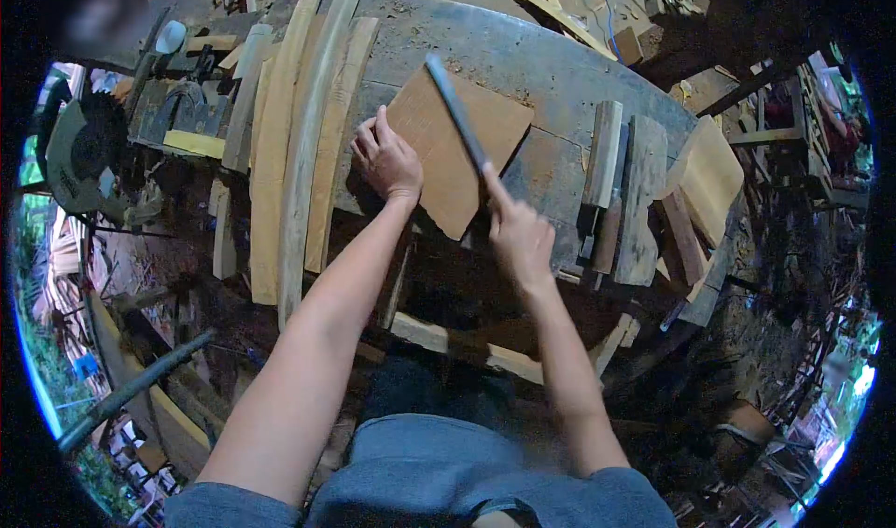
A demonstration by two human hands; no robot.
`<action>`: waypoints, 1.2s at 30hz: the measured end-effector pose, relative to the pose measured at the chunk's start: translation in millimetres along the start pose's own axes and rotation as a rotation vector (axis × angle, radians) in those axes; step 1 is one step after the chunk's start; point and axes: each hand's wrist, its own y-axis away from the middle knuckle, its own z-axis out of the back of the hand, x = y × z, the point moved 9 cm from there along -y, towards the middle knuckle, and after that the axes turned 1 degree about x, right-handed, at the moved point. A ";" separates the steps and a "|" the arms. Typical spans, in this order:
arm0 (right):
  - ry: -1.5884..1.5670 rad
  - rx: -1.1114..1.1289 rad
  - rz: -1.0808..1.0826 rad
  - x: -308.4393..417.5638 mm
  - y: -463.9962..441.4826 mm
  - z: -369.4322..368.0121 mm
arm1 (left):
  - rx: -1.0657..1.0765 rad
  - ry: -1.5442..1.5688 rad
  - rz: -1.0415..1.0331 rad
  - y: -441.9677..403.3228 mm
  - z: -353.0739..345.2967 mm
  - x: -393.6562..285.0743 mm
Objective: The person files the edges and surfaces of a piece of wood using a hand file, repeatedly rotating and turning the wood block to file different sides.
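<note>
A flat, light-brown wooden board [457, 154] with angled edges lies on the worktable, its pointed lower end sticking out past the near edge. My left hand [387, 159] grips the board at its left side, with the fingers bent. In my right hand [521, 239] is a long grey metal file [455, 108], held by its near end. The file slants across the top of the board, its tip near the far corner. My right fingers are closed and hide the file's handle.
Long wooden strips [297, 145] lie along the left of the worktable [560, 75]. Wood pieces [642, 197] and a curved wooden panel [714, 183] lie to the right. Sawdust and chips are scattered at the far side. A clamp-like metal tool [182, 108] stands at far left.
</note>
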 end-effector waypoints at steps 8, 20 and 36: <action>-0.068 -0.039 -0.023 13.9 11.4 -8.3 | 0.015 -0.014 0.003 -3.2 4.3 -6.3; -0.028 -0.064 -0.106 15.7 -7.1 -6.7 | 0.006 -0.023 0.003 -2.1 0.4 -3.2; -0.095 0.109 -0.114 9.6 11.1 -11.9 | 0.015 -0.043 0.030 -0.4 4.2 -0.9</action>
